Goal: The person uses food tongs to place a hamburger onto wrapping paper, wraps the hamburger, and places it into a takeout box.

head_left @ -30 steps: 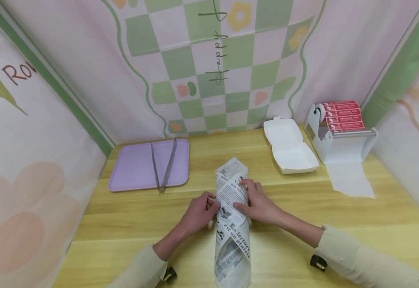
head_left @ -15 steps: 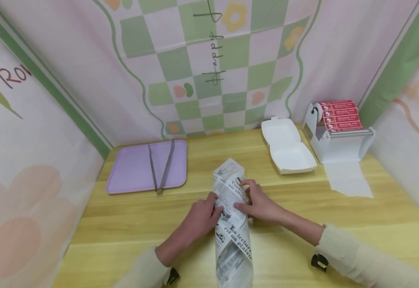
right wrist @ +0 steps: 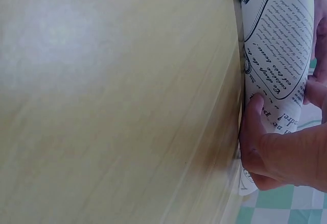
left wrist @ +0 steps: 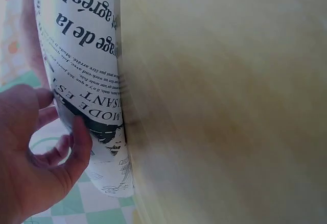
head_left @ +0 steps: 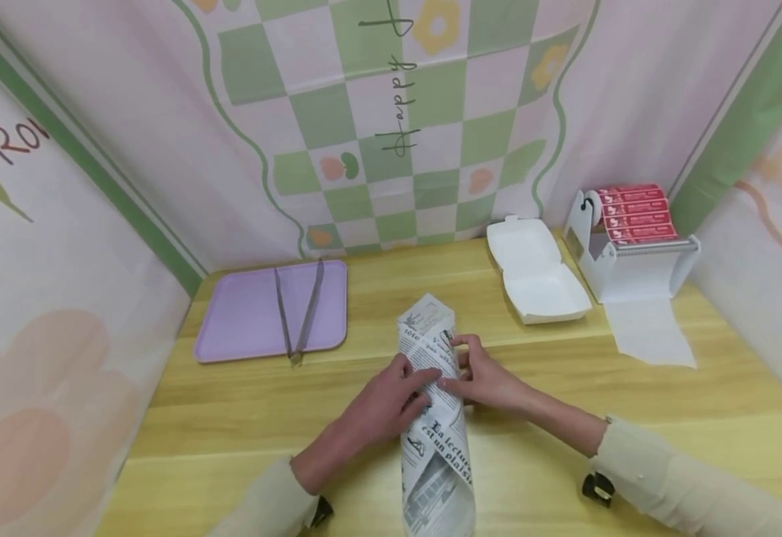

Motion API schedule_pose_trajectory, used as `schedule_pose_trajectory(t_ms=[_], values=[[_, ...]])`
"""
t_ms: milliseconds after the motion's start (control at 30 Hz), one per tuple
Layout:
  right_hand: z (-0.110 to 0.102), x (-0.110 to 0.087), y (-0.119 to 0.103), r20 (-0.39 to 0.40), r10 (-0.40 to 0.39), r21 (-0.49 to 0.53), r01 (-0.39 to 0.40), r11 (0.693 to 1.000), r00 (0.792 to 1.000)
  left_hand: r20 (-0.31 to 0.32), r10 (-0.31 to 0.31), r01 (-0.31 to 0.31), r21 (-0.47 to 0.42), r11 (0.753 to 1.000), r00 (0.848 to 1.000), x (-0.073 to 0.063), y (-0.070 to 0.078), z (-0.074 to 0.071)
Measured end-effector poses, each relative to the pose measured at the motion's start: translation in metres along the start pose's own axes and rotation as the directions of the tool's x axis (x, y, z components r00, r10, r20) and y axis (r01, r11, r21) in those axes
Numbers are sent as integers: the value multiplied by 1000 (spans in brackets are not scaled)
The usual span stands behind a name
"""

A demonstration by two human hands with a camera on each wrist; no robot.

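Observation:
A roll of newspaper-print wrapping paper (head_left: pixel 431 447) lies lengthwise on the wooden table in front of me, with a pointed far end and a loose-looking near end. My left hand (head_left: pixel 387 403) holds its left side, thumb and index finger lying over the top. Bent fingers (left wrist: pixel 82 137) touch the paper in the left wrist view. Opposite, my right hand (head_left: pixel 488 380) grips the roll, one fingertip against the right side and the thumb on top. The right wrist view shows this right hand (right wrist: pixel 281 155) around the printed paper. The roll's underside is hidden.
A purple tray (head_left: pixel 236 321) with metal tongs (head_left: pixel 305 321) on it stands back left. Back right are an open white takeaway box (head_left: pixel 545 291) and a dispenser (head_left: pixel 639 276) with red labels. A patterned curtain (head_left: pixel 364 97) hangs behind the table (head_left: pixel 243 440).
My left hand has moved up and to the right, from the roll's side onto its top. The right hand stays almost in place. The view has shifted slightly.

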State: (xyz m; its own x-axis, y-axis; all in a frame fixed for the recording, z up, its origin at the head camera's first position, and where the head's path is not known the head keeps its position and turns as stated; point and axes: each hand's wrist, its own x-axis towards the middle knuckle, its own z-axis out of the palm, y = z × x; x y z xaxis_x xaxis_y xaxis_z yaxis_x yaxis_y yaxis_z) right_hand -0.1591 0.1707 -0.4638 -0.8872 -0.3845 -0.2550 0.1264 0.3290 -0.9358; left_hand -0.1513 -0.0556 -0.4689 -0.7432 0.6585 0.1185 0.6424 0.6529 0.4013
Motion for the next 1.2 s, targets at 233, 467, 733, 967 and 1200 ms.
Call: schedule_pose_trajectory(t_ms=[233,467,733,967,1200], values=[[-16,12,0,-7,83,46,-83,995,996,12,-78,78,14,997,997,-1,4,-1],[-53,53,-7,-88,212,149,-197,969,973,38,-74,70,91,993,997,0,5,-2],[-71,84,-8,39,232,35,-233,972,972,78,-17,0,209,978,997,0,7,-4],[-78,116,-10,29,114,-292,-100,951,993,87,49,-71,273,959,995,2,7,-5],[-80,154,-20,90,8,-466,35,884,996,93,126,-149,316,937,988,4,7,-5]])
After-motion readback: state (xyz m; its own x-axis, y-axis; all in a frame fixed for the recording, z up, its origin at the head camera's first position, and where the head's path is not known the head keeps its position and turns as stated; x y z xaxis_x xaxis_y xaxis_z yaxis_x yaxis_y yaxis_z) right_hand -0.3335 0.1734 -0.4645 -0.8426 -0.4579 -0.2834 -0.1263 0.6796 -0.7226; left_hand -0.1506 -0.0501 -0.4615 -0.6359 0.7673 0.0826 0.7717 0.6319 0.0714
